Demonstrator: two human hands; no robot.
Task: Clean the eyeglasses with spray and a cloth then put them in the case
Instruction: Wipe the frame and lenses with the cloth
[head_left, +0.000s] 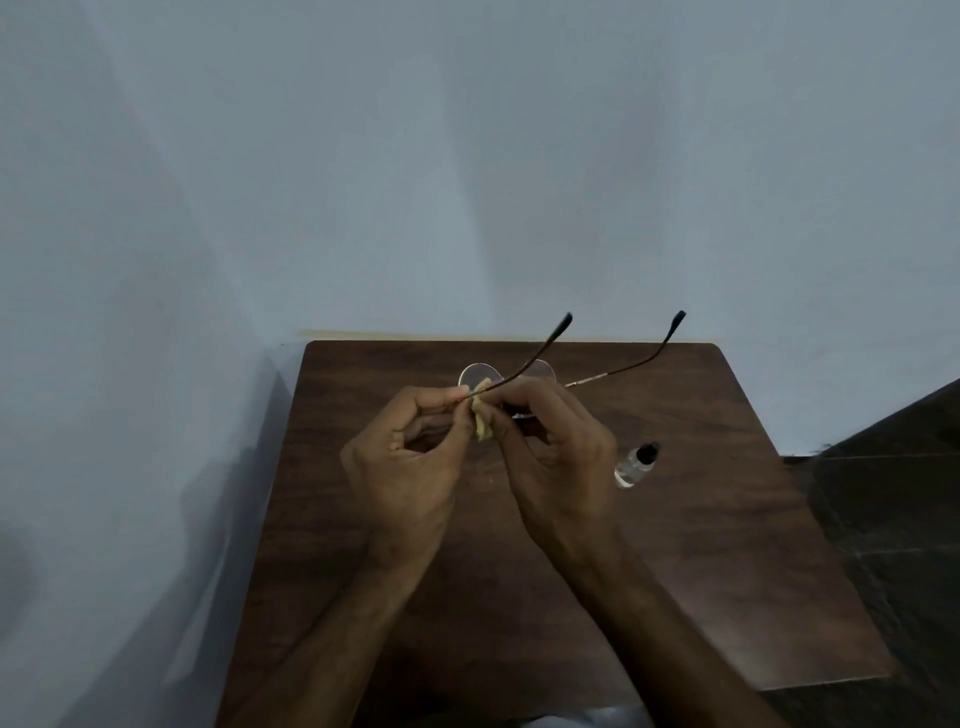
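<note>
Setting: I am looking down on a dark wooden desk (727, 571) standing in a corner against a pale wall (467, 156).
Eyeglasses (480, 376): being held above the far half of the desk between both hands, temple arms opened and rising toward the wall.
Left hand (405, 467): fingers curling in, pinching the nearer temple arm close to its hinge.
Right hand (561, 457): fingers curling in, pinching the yellow cloth (483, 421) against the frame, just beside the left fingertips.
Spray bottle (634, 465): lying on its side on the desk, right of the right hand and apart from it.
Step in hand: I am judging this to be the wiping. The left hand should be steadying the thin frame while the cloth is moving with light pressure, without bending the hinge.
Hidden: no case is showing. The right hand is covering most of one lens, and I cannot tell whether the cloth is touching glass or only the temple arm.
</note>
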